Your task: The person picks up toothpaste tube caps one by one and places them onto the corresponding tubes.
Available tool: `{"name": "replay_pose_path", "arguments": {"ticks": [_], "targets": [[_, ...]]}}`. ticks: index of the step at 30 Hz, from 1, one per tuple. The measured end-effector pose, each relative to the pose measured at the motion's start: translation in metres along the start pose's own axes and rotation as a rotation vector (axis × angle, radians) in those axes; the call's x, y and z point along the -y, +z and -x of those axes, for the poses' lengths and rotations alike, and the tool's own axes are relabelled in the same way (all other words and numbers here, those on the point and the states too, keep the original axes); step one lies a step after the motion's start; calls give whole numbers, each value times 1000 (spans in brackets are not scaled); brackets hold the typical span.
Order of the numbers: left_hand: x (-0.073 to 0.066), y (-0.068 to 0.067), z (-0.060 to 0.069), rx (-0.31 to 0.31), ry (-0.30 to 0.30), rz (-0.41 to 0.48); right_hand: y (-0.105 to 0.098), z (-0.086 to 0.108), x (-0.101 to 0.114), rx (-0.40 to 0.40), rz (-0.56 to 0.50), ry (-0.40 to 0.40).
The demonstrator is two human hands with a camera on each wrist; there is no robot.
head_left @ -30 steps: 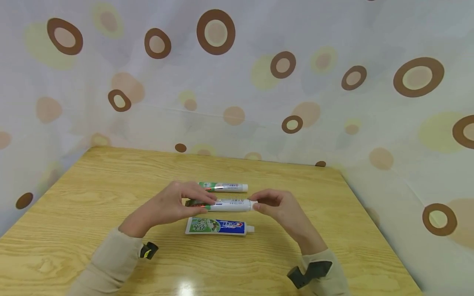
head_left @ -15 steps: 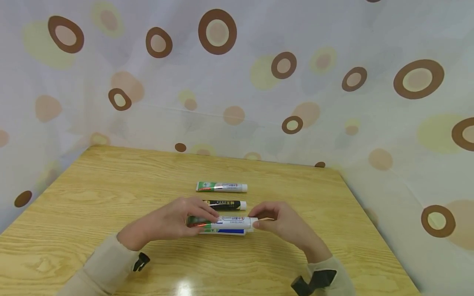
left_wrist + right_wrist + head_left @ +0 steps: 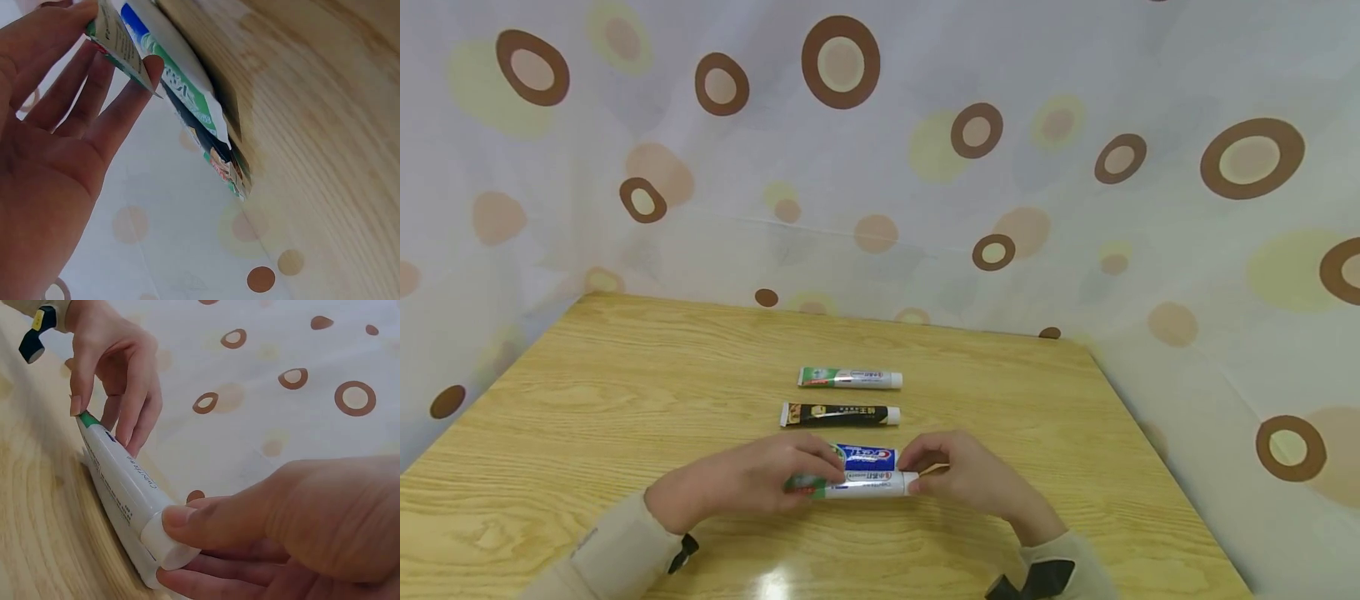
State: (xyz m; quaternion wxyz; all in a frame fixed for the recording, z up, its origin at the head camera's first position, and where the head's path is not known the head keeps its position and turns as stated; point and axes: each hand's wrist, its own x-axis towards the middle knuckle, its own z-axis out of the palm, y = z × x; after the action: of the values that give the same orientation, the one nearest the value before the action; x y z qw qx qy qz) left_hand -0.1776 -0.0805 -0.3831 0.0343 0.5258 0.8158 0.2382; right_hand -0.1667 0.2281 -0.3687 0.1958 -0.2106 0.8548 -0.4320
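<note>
A white toothpaste tube (image 3: 871, 485) with a green tail is held level between both hands, in front of a blue and green toothpaste tube (image 3: 871, 458). The left hand (image 3: 756, 473) pinches the green tail end; in the left wrist view that flat end (image 3: 122, 47) sits between thumb and fingers, off the table. At the other end, the right hand (image 3: 966, 477) grips the white cap (image 3: 167, 542) between thumb and fingers. The blue and green tube lies on the table, partly hidden by the held tube and left hand.
Farther back on the wooden table (image 3: 647, 375) lie a black toothpaste tube (image 3: 842, 415) and a smaller green and white tube (image 3: 850, 378), roughly parallel, caps to the right. A dotted sheet (image 3: 910, 200) hangs behind and beside the table.
Both hands have carried the white tube toward the person, from over the black tube, across the blue and green one, to its near side. The black tube is now uncovered.
</note>
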Motion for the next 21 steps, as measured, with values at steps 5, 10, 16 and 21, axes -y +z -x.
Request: {"name": "replay_pose_path", "arguments": {"ticks": [5,10,16,21], "targets": [[-2,4,2,15,-4,-21,5,-2,0,18,53,-10],[-3,8,3,50,-6,-49,10,-2,2,44,80,-4],[-6,11,3,39,39,-157,14,-3,5,49,125,7],[-10,10,-1,104,-35,-159,17,-4,5,55,171,11]]}}
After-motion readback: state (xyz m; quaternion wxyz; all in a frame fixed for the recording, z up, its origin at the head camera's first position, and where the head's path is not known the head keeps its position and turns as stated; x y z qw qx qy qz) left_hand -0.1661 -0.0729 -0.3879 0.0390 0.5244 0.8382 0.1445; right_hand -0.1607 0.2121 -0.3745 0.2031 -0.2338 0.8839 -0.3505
